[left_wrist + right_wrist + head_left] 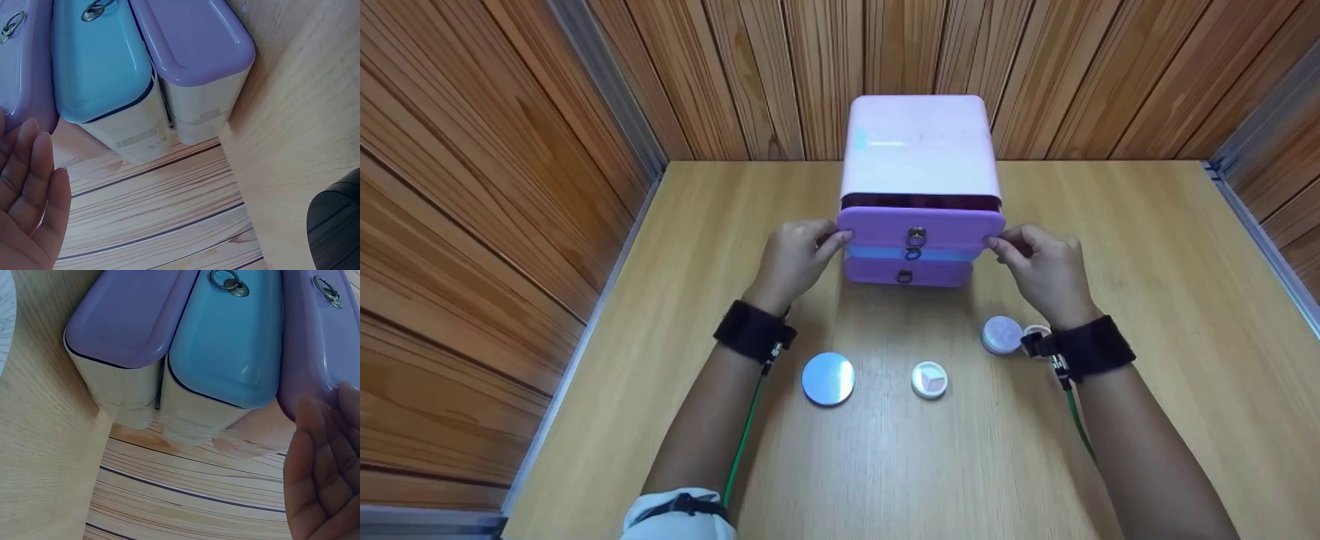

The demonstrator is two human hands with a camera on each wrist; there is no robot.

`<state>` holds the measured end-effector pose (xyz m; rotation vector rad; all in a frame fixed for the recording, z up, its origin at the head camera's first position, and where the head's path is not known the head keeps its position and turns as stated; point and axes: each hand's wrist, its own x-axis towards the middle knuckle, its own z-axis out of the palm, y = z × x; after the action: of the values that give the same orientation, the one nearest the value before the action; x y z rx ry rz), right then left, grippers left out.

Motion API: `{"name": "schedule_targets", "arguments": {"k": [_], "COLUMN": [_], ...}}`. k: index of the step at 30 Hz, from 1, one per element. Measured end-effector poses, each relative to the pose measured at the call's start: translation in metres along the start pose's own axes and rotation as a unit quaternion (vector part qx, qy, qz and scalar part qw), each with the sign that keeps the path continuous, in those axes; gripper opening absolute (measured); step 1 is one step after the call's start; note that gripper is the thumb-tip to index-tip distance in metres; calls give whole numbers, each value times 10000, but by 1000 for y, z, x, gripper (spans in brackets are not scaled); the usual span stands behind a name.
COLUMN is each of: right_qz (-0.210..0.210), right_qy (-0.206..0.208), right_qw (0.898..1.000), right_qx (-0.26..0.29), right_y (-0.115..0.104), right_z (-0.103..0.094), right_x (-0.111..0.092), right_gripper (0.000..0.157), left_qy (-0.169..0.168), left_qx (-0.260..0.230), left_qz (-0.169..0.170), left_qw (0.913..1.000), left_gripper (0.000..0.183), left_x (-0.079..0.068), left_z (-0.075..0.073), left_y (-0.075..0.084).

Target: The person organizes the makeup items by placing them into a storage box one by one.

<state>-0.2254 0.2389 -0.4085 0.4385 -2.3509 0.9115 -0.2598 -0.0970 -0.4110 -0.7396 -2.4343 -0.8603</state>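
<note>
A small pink chest of drawers (919,142) stands at the back of the table. Its purple top drawer (877,225) is pulled out a little, leaving a dark gap behind its front. Below it are a blue drawer (104,62) and a purple bottom drawer (870,272), both pushed in; each front has a metal ring pull. My left hand (797,259) pinches the left edge of the top drawer front between thumb and fingers. At the opposite edge, my right hand (1048,276) pinches the same front. The drawer's inside is hidden.
Nearer me lie a round blue-topped case (828,379), a small white round case (929,380) with a three-part lid, and a pale purple round case (1001,334). A white rounded thing (1036,329) is partly hidden by the right wrist strap. Wooden walls (825,75) enclose the table.
</note>
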Motion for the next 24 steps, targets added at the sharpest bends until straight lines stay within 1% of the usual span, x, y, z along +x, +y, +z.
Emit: {"name": "schedule_targets", "arguments": {"k": [3,10,13,16,20,24], "right_qz": [99,297,458,463,333,458], "right_qy": [-5,48,-10,-17,169,271], "right_qw": [9999,9995,9989,9989,9992,9984], "right_qx": [28,-2,-27,-112,-150,-211], "right_y": [2,6,6,5,5,6], "right_z": [2,8,9,9,10,10], "right_x": [4,8,11,15,18,20], "right_gripper": [20,21,23,24,24,26], "left_qy": [-12,-214,-199,-152,-100,-91], "left_qx": [-4,43,68,83,109,175], "left_qz": [-126,-589,-649,-652,-626,-605], "left_qw": [9999,9980,9977,9977,9979,9980], "left_gripper": [34,35,36,36,36,38], "left_x": [3,10,13,15,18,22], "left_z": [1,3,4,5,7,7], "left_y": [-1,-1,-2,-4,-6,-5]}}
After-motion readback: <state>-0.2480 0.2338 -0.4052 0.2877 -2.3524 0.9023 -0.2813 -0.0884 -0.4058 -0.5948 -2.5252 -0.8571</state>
